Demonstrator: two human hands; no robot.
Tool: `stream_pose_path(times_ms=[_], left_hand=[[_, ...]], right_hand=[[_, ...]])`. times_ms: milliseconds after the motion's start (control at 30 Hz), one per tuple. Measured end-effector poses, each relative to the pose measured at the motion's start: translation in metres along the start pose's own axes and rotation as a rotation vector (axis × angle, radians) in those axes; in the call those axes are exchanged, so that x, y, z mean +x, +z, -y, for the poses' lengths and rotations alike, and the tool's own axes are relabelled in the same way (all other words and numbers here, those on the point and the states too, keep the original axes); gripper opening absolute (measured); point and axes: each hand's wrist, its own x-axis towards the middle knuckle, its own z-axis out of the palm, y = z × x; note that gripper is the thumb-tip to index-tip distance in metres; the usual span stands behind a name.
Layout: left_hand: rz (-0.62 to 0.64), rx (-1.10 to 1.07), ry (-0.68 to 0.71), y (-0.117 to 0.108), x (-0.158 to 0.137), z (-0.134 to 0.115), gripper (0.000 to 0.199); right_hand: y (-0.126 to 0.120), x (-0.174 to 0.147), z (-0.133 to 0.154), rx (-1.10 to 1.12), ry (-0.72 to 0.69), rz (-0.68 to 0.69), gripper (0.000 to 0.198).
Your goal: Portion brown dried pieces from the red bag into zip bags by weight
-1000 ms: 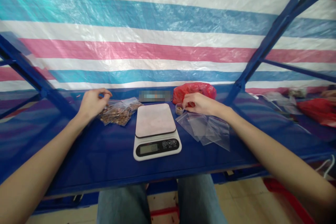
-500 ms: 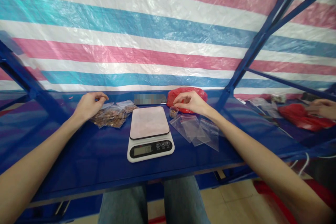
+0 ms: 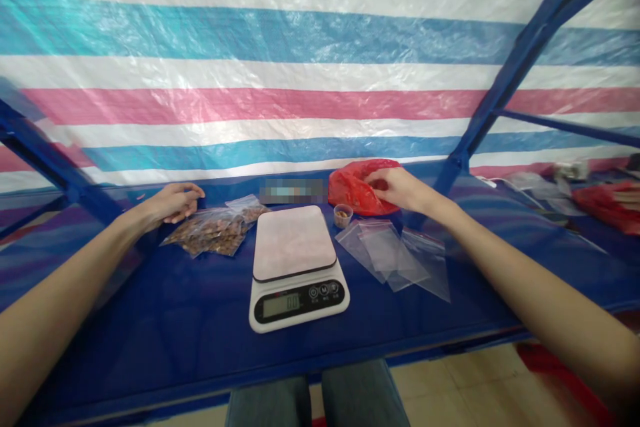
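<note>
My left hand rests on the table beside several zip bags filled with brown pellets; its fingers are loosely bent and apart, with nothing in them. At the back right, my right hand has its thumb and fingers closed on the red plastic bag; the fingertips are partly hidden by its folds. Just in front of that bag stands a small clear cup with brown bits inside. Between my arms is a white kitchen scale, its pan bare and its display reading 0.0.
Several flat clear zip bags lie right of the scale. A phone-like flat object, blurred, is behind it. Blue metal posts rise at both sides before a striped sheet. Another person's hand is at the far right by red plastic.
My right hand has moved from above the small cup to the red bag and closed on it. My left hand has settled lower, its fingers extending slightly. The camera view has shifted.
</note>
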Motion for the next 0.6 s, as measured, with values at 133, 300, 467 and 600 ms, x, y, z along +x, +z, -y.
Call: stream_pose_path(times_ms=[133, 300, 467, 600], left_hand=[[0.017, 0.01, -0.004, -0.001, 0.002, 0.002, 0.031], [0.016, -0.006, 0.016, -0.002, 0.004, 0.011, 0.034], [0.055, -0.031, 0.072, -0.005, 0.004, 0.021, 0.041], [0.064, 0.008, 0.098, -0.005, 0.007, 0.026, 0.04]], right_hand=[[0.007, -0.002, 0.006, -0.086, -0.086, 0.068, 0.035], [0.011, -0.002, 0.011, -0.043, -0.156, 0.06, 0.036], [0.01, 0.0, 0.011, -0.08, -0.151, -0.037, 0.037], [0.006, 0.001, 0.015, -0.067, -0.106, -0.209, 0.025]])
